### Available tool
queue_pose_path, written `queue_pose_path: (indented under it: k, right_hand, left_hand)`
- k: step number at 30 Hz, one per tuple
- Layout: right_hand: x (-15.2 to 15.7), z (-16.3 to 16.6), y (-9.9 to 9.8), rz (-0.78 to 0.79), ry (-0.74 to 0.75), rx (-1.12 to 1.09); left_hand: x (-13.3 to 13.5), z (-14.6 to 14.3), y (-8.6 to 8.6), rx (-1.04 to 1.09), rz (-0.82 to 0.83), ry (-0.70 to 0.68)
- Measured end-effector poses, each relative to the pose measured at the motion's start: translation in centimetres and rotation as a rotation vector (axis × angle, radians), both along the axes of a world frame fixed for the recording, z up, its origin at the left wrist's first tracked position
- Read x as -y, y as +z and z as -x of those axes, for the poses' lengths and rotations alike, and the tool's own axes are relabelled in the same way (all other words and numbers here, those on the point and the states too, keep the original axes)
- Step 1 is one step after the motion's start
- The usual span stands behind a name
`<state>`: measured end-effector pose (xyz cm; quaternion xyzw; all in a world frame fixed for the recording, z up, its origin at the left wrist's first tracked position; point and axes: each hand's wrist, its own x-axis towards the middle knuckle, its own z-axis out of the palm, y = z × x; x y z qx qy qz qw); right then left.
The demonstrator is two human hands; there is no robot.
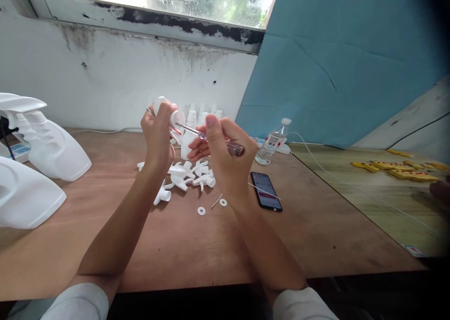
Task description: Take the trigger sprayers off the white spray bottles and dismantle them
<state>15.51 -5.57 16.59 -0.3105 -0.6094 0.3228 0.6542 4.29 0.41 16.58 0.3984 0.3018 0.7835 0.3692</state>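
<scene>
Raised above the table, my left hand [158, 127] grips a white spray nozzle head [177, 118], its round collar facing right. My right hand [232, 153] is closed around the handle of a screwdriver [236, 148]. The metal shaft points left, and its tip is at the mouth of the collar; how deep it reaches I cannot tell. Below the hands lies a pile of white trigger pieces [181, 174]. Two flat white washers, one nearer [201, 211] and one farther [223, 202], rest on the table beside a thin white stick [217, 201].
White spray bottles [191, 123] stand behind my hands, and large white bottles [58, 146] are at the left. To the right are a phone [266, 191] and a clear water bottle [272, 142]. Yellow pieces [404, 170] and part of another person's hand [440, 191] appear far right.
</scene>
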Motion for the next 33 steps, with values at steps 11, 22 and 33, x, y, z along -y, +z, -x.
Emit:
queue_pose_path:
  k: [11, 22, 33]
  right_hand:
    - [-1.6, 1.4, -2.4, -0.449, 0.014, 0.171]
    - [-1.6, -0.1, -1.1, -0.208, 0.254, -0.028]
    - [-1.3, -0.4, -1.1, -0.356, 0.133, 0.149]
  left_hand:
    - [0.6, 0.0, 0.7, 0.119, 0.001, 0.056]
    - [0.5, 1.1, 1.4, 0.058, 0.036, -0.135]
    - [0.0, 1.3, 1.2, 0.063, 0.010, -0.208]
